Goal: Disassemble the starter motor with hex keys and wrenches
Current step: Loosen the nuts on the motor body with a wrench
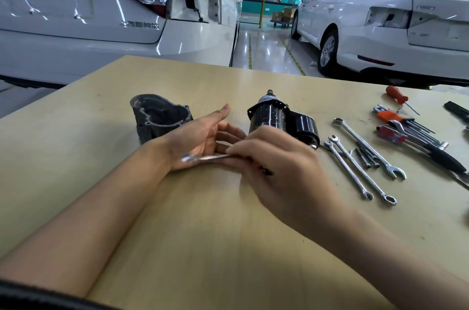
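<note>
The black starter motor body point(276, 115) stands on the wooden table point(203, 221), its shaft pointing away from me. Its grey cast end housing point(158, 117) lies apart to the left. My left hand point(203, 137) rests palm-up on the table between the two parts, fingers straight. My right hand point(276, 165) pinches a thin silver tool point(205, 157), blurred, and lays it across my left palm. This hand hides the motor's near end.
Three combination wrenches point(360, 160) lie right of the motor, with loose bolts point(365, 156) among them. Farther right are a hex key set point(406, 129), a red-handled screwdriver point(397, 96) and a ratchet handle point(441, 155). Two white cars stand beyond the table's far edge.
</note>
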`<control>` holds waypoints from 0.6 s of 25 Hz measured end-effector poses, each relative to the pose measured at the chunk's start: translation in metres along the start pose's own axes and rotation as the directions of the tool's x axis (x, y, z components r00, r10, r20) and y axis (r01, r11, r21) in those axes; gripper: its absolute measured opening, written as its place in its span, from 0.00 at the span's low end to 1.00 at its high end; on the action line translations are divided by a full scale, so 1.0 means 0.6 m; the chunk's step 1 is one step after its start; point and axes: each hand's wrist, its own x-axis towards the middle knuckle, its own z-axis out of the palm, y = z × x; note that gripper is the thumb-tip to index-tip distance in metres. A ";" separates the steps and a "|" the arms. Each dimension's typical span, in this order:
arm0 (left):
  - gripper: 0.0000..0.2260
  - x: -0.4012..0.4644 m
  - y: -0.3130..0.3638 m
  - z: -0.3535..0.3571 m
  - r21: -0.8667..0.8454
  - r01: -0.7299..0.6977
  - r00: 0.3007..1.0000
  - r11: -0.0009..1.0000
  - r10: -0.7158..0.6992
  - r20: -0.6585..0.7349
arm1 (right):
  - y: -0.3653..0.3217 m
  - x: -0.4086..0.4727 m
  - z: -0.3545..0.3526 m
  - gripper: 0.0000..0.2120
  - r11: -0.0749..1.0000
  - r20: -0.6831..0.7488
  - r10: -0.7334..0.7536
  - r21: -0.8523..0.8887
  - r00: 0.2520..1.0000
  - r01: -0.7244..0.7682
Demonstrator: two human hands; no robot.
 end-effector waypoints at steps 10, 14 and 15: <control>0.25 0.001 -0.003 0.004 0.001 -0.026 0.999 1.000 0.026 0.024 | 0.038 -0.041 -0.037 0.05 0.196 0.080 0.883 0.834 0.463 -0.516; 0.25 0.000 -0.002 0.003 0.014 -0.032 0.999 0.999 0.032 0.026 | 0.035 -0.035 -0.039 0.05 0.148 0.083 0.895 0.871 0.437 -0.469; 0.25 0.000 -0.002 0.003 0.016 -0.032 0.999 0.999 0.031 0.028 | 0.035 -0.035 -0.039 0.06 0.154 0.083 0.892 0.868 0.444 -0.472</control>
